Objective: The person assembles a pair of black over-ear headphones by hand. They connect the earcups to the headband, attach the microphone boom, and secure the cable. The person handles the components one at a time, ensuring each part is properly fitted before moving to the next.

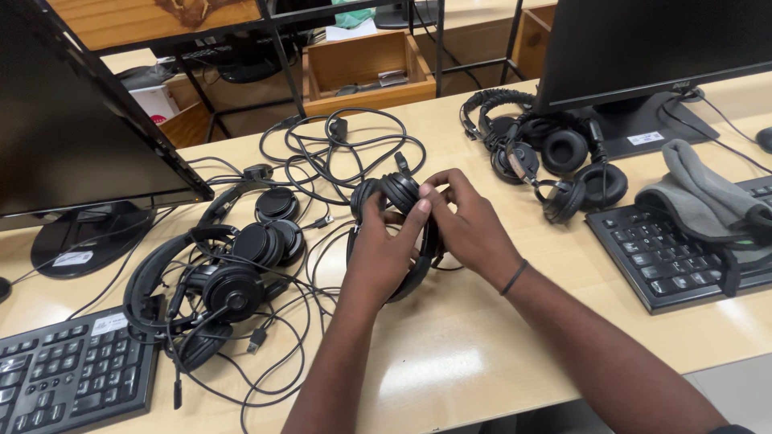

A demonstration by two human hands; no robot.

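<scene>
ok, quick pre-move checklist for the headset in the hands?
1. Grip: left hand and right hand both on the black headset - ok.
2. Headset lifted off the desk - cannot tell.
3. Its cable free of the loose cables behind - cannot tell.
4. Apart from the left headset pile - ok.
5. Apart from the right headset pile - ok.
6. Ear cushion seated - cannot tell, fingers cover it.

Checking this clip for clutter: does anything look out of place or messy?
Yes. Black headsets lie heaped at left with cables tangled across the desk, and a grey cloth lies draped over the right keyboard.
</scene>
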